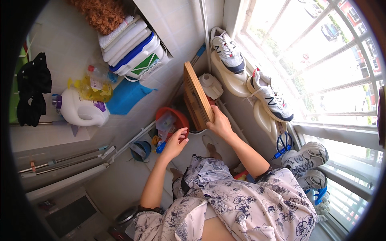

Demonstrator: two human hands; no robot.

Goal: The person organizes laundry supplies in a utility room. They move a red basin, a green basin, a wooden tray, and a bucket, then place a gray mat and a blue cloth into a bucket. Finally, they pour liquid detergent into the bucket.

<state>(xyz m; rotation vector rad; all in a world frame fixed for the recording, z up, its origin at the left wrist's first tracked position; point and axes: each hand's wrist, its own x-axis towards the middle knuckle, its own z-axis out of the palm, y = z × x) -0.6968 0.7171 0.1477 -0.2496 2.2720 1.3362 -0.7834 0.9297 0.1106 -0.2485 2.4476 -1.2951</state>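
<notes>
A flat wooden piece, perhaps a folded stool or board [199, 96], stands upright before me, its narrow edge turned up. The fingers and thumb of my right hand [220, 122] grip its near corner. My left hand [175, 144] hangs to the left with fingers apart and nothing in it, above the near rim of a red plastic bucket [181, 116]. Clear plastic and coloured items lie in or beside that bucket. Behind the wooden piece is a pale plastic jug [211, 86], partly hidden.
Sneakers [270, 98] on shoe racks line the ledge below the barred window at right, near blue-handled scissors [283, 146]. At left a shelf bears a white detergent bottle [81, 111], a yellow liquid bottle [98, 89] and a lidded bucket [141, 57] under folded towels. A blue container [141, 150] hangs lower left.
</notes>
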